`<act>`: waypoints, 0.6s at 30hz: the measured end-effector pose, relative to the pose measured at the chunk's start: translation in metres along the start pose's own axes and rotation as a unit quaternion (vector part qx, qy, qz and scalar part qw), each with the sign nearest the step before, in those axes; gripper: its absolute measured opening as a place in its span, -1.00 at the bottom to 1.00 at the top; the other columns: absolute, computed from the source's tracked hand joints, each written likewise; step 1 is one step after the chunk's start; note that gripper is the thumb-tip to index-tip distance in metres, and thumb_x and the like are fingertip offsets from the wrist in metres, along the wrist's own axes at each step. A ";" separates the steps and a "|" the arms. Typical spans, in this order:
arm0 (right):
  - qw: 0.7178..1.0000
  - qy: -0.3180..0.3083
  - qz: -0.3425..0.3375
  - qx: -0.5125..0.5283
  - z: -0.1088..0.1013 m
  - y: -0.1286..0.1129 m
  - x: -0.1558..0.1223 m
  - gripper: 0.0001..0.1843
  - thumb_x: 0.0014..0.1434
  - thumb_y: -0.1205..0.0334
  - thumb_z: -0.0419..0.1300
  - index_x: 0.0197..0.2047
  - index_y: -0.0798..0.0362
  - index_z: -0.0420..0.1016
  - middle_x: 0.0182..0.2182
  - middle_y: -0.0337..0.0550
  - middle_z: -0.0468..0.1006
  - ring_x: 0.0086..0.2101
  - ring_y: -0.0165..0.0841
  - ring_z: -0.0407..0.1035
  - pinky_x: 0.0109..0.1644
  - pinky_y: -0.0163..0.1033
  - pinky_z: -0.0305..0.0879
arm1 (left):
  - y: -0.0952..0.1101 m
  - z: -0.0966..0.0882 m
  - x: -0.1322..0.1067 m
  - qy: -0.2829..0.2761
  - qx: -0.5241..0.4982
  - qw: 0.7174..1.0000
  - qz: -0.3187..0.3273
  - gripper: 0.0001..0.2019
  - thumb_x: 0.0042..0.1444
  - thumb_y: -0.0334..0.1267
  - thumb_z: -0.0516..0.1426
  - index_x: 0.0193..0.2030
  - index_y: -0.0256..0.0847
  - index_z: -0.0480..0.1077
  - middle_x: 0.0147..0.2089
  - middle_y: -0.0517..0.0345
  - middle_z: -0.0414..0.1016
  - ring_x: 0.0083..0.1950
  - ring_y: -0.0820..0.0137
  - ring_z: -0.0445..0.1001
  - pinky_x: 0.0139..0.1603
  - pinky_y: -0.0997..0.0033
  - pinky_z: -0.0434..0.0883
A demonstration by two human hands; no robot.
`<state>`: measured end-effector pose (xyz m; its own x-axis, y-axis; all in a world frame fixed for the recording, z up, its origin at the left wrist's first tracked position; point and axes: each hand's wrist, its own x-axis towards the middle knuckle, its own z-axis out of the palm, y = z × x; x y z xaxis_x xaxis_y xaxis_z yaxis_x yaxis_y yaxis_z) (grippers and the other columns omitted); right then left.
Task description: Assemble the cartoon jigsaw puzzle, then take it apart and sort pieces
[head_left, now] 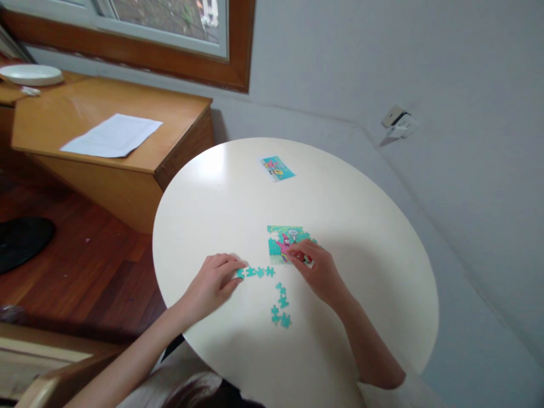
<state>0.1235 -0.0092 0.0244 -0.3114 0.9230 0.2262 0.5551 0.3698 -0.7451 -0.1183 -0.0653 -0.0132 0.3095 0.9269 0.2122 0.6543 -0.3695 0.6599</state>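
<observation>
A partly joined jigsaw puzzle (pixel 278 258) with a pink cartoon figure lies on the round white table (pixel 204 215). My right hand (pixel 317 269) is over its right side, hiding part of the picture. The fingers are bent and closed at the puzzle's surface; what is between them, if anything, is hidden. To the left, my left hand (pixel 216 280) has thumb and forefinger around a teal puzzle piece (pixel 241 273) at the end of a short row. Further loose teal pieces (pixel 259 272) continue that row, and several more pieces (pixel 282 320) lie nearer to me.
A small picture card (pixel 278 168) with the cartoon figures rests toward the table's far edge. Behind on the left, a wooden desk (pixel 170 107) bears a paper sheet (pixel 113 136) and a white round object (pixel 32 74). A wall socket with a plug (pixel 399 122) is at right.
</observation>
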 end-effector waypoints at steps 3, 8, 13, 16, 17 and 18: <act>0.997 -0.058 -0.039 -0.038 0.015 -0.003 -0.008 -0.91 0.06 0.34 0.20 -0.34 0.01 0.53 -0.39 -0.16 0.49 -0.33 -0.33 0.39 -0.18 -0.21 0.32 | 0.000 0.000 0.000 0.001 0.004 1.000 0.003 -0.78 0.15 -0.33 0.07 -0.08 -0.14 0.42 -0.07 0.04 0.49 -0.04 0.28 0.42 -0.02 0.21 0.31; 0.983 -0.119 -0.065 -0.122 0.031 -0.003 -0.013 -0.81 0.01 0.42 0.26 -0.25 0.06 0.54 -0.30 -0.09 0.50 -0.23 -0.28 0.40 -0.08 -0.18 0.32 | 0.001 0.000 0.001 0.005 0.007 1.000 0.007 -0.78 0.15 -0.38 0.04 -0.09 -0.16 0.41 -0.08 0.05 0.50 -0.04 0.29 0.42 -0.03 0.22 0.30; 0.978 -0.115 -0.060 -0.165 0.032 -0.002 -0.012 -0.86 0.02 0.42 0.26 -0.30 0.06 0.53 -0.32 -0.12 0.49 -0.24 -0.28 0.40 -0.08 -0.17 0.32 | -0.001 0.002 0.000 0.013 0.004 1.000 0.011 -0.79 0.14 -0.35 0.07 -0.09 -0.15 0.42 -0.08 0.05 0.50 -0.04 0.29 0.42 -0.02 0.23 0.30; 0.976 -0.117 -0.051 -0.178 0.032 -0.001 -0.012 -0.89 0.02 0.40 0.26 -0.31 0.07 0.53 -0.32 -0.11 0.49 -0.22 -0.27 0.39 -0.07 -0.16 0.31 | -0.001 0.002 0.000 0.018 0.003 1.000 0.009 -0.80 0.12 -0.29 0.12 -0.10 -0.14 0.43 -0.08 0.05 0.49 -0.04 0.29 0.42 -0.02 0.24 0.31; 0.975 -0.116 -0.048 -0.181 0.032 -0.001 -0.013 -0.88 0.02 0.40 0.27 -0.31 0.07 0.53 -0.31 -0.11 0.49 -0.22 -0.27 0.39 -0.06 -0.16 0.31 | -0.001 0.002 0.000 0.019 0.004 1.000 0.009 -0.79 0.11 -0.29 0.13 -0.10 -0.14 0.43 -0.08 0.05 0.49 -0.04 0.29 0.43 -0.02 0.24 0.31; 0.975 -0.114 -0.045 -0.183 0.032 -0.001 -0.013 -0.88 0.02 0.40 0.27 -0.31 0.07 0.53 -0.30 -0.11 0.49 -0.21 -0.26 0.39 -0.06 -0.15 0.31 | -0.001 0.002 0.000 0.021 0.005 1.000 0.009 -0.79 0.10 -0.29 0.14 -0.10 -0.13 0.43 -0.08 0.05 0.48 -0.04 0.28 0.43 -0.03 0.24 0.31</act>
<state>0.1019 -0.0250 0.0023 -0.5109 0.8534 0.1036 0.7435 0.4991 -0.4451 -0.1176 -0.0652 -0.0158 0.2930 0.9218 0.2537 0.6552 -0.3869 0.6489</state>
